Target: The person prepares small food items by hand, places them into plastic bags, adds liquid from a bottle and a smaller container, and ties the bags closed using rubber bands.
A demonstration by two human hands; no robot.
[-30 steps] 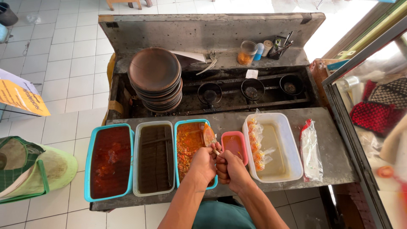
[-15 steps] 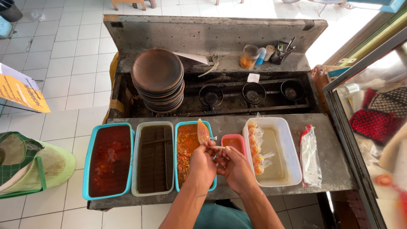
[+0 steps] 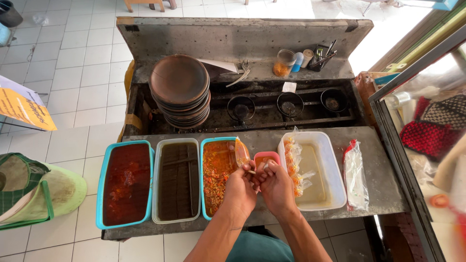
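White tiled floor [image 3: 73,63] in bright daylight surrounds a grey metal counter [image 3: 378,194]; a glass case [image 3: 427,126] stands right.

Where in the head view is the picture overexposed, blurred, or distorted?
Head view: the tiled floor at top right is washed out by sunlight; the glass case at right is blurred with reflections; the counter edges bow from wide-angle distortion; the hands and trays are sharp.
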